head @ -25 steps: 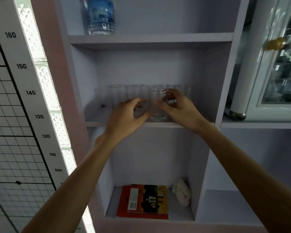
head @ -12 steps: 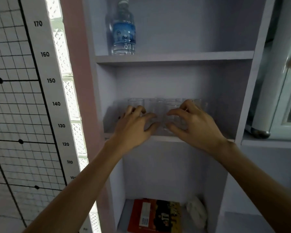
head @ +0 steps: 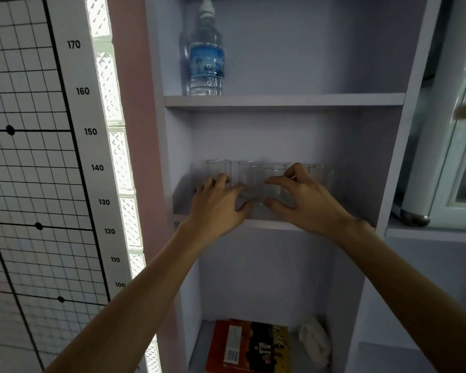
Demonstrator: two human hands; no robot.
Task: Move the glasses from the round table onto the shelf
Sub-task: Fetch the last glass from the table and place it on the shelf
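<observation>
Several clear glasses stand in a row on the middle shelf (head: 264, 224) of a pale cabinet: the leftmost glass (head: 218, 168), one beside it (head: 249, 170), and more on the right (head: 318, 173). A front glass (head: 273, 176) stands just ahead of the row. My right hand (head: 304, 203) curls around this front glass from the right, index finger and thumb across its face. My left hand (head: 217, 204) is spread open to its left, with its fingertips against the base of the leftmost glass. The round table is out of view.
A water bottle (head: 206, 60) stands on the shelf above. A red book (head: 249, 348) and a white crumpled thing (head: 315, 340) lie in the bottom compartment. A height chart (head: 73, 157) hangs on the left. A glass-door cabinet (head: 455, 170) stands on the right.
The view has tilted up, so the shelves sit lower in the frame. My left hand has slid left off the front glass toward the leftmost one. My right hand stays at the front glass.
</observation>
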